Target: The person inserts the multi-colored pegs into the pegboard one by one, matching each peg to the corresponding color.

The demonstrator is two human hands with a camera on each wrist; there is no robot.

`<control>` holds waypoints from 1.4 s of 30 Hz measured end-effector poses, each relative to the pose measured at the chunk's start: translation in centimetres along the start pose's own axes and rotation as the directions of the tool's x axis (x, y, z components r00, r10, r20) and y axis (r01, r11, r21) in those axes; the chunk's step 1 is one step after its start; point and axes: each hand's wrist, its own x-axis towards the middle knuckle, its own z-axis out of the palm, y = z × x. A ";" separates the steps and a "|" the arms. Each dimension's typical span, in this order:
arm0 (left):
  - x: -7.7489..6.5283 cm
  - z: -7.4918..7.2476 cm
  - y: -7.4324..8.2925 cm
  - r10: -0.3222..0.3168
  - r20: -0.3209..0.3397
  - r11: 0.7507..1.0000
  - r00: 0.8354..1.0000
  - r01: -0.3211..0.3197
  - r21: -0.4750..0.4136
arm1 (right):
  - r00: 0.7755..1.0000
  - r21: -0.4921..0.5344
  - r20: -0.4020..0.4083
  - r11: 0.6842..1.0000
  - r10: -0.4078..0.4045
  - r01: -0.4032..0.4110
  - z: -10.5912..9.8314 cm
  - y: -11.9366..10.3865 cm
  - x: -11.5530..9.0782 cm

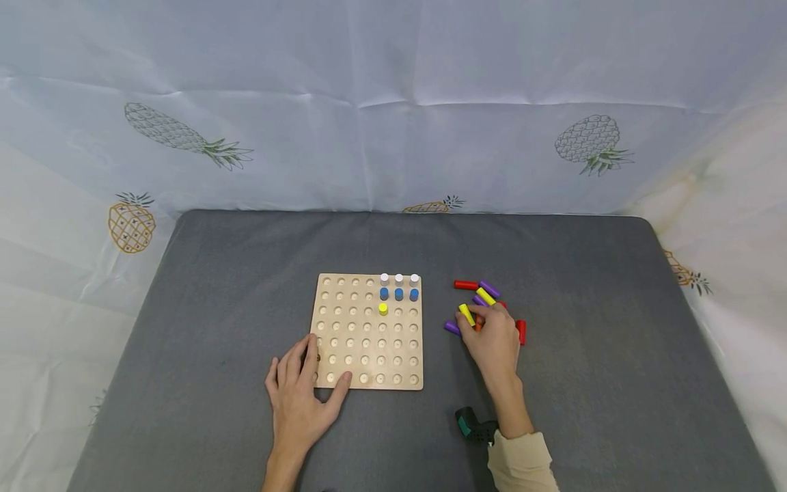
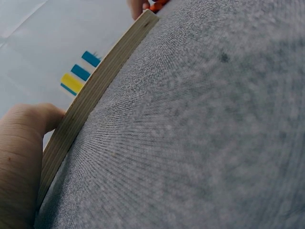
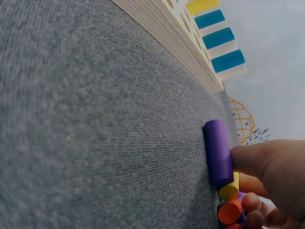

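A square wooden peg board (image 1: 366, 335) with rows of round holes lies on the grey cloth. White pegs (image 1: 399, 279) fill the right end of its back row, blue pegs (image 1: 398, 294) stand before them, and a yellow peg (image 1: 383, 309) begins the third row. My left hand (image 1: 301, 403) rests at the board's front left corner, its fingers at the left edge and thumb at the front edge. To the right, my right hand (image 1: 494, 342) pinches a loose yellow peg (image 1: 466, 315) between thumb and fingers. A purple peg (image 3: 219, 152) lies right beside that thumb.
Loose pegs surround my right hand: a red peg (image 1: 465, 285), another red peg (image 1: 522, 332), a second loose yellow peg (image 1: 486, 296), several purple ones and an orange peg (image 3: 230, 211). A black and green device (image 1: 475, 425) sits by the right wrist. A pineapple-print curtain (image 1: 393, 157) hangs behind.
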 end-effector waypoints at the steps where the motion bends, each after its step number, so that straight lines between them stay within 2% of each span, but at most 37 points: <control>1: 0.0 0.0 0.0 -0.001 0.001 1.000 1.000 0.001 0.001 | 1.000 -0.004 -0.001 1.000 0.001 -0.001 0.0 0.0 0.0; 14: 0.0 0.0 0.1 -0.016 0.012 1.000 1.000 0.016 0.006 | 1.000 0.018 -0.013 1.000 0.006 -0.005 0.0 -0.3 0.0; 42: 0.0 0.0 0.2 -0.014 0.005 1.000 1.000 0.014 0.009 | 0.993 0.190 -0.097 0.978 -0.073 0.090 -0.2 -1.7 -0.5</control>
